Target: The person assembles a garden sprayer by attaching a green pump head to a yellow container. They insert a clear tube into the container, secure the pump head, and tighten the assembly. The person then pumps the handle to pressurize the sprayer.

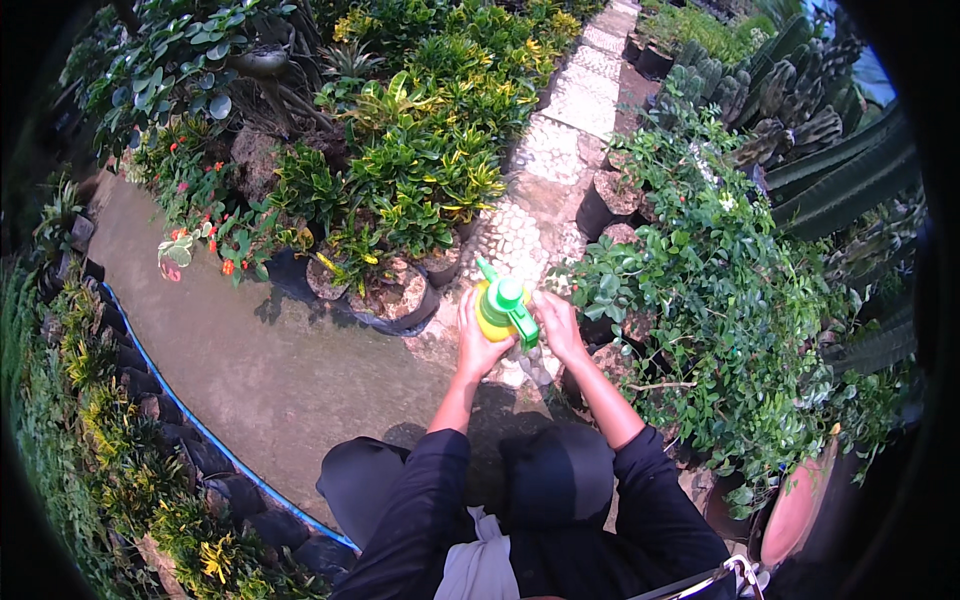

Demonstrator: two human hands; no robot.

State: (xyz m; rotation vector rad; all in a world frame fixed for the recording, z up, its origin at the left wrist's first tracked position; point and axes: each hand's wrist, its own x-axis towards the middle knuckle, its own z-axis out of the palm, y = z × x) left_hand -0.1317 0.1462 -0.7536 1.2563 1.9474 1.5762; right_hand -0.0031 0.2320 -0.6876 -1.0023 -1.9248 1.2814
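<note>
A spray bottle with a bright green pump head and a yellow body is held upright in front of my knees. My left hand wraps round the yellow body from the left. Against its other side, my right hand grips the bottle, its fingertips close to the green head and partly hidden. The green nozzle points away to the far left, while the green handle slants down toward me. Below the handle, something greyish shows between my wrists, too unclear to name.
Potted yellow-green shrubs crowd the far left side of a stone-paved path. Leafy bushes and tall cacti stand on the right. A blue hose curves along the concrete's left edge beside more potted plants. A reddish pot sits lower right.
</note>
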